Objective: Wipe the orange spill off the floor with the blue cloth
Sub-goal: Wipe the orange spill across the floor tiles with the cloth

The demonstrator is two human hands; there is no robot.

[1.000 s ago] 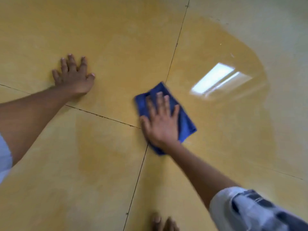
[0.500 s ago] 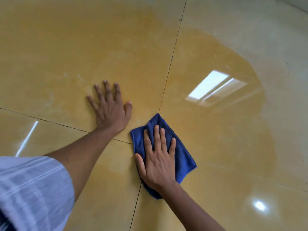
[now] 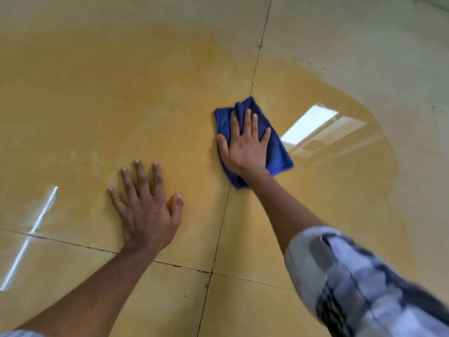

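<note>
On the floor (image 3: 73, 81): I'm pressing the cloth (image 3: 277, 152) under my flat right hand (image 3: 245, 149), left hand (image 3: 148, 210) spread flat on the tiles; the spill (image 3: 340, 178) is lying mostly unwiped.

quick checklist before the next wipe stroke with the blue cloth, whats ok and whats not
1. Right hand flat on the blue cloth, fingers straight: ok.
2. Cloth lies on the floor at the tile seam, slightly bunched at its far end: ok.
3. Left hand spread flat on the floor as a brace, apart from the cloth: ok.
4. Orange spill cleared: not ok, a glossy pool spreads right of the cloth.
5. Cloth can soak up more: cannot tell.
</note>
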